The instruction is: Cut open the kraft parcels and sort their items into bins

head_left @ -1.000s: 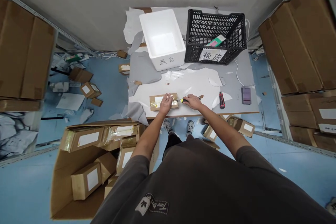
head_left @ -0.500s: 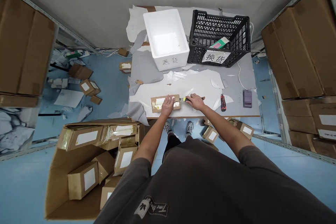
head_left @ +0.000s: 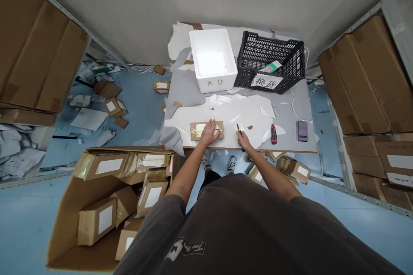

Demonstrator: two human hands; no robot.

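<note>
A small brown cardboard box (head_left: 195, 132) with a white label and shiny tape lies near the table's front edge. My left hand (head_left: 209, 132) rests on top of it, fingers stretched over the label. To the right of the box, my right hand (head_left: 243, 139) is wrapped round a utility knife (head_left: 238, 128), whose blade end points away from me. The knife is apart from the box. Farther right on the table lies a second, red and black utility knife (head_left: 274, 134).
At the table's back stand a white foam box (head_left: 217, 82) and a black plastic crate (head_left: 274, 86) holding a green and white packet. A purple-grey rectangular item (head_left: 302, 131) lies at the right. A large carton (head_left: 64, 223) of small boxes stands at my left.
My right hand has drawn the knife away from the box's right end and turned its blade forward. My left hand stays on the box. The whole view has shifted a little.
</note>
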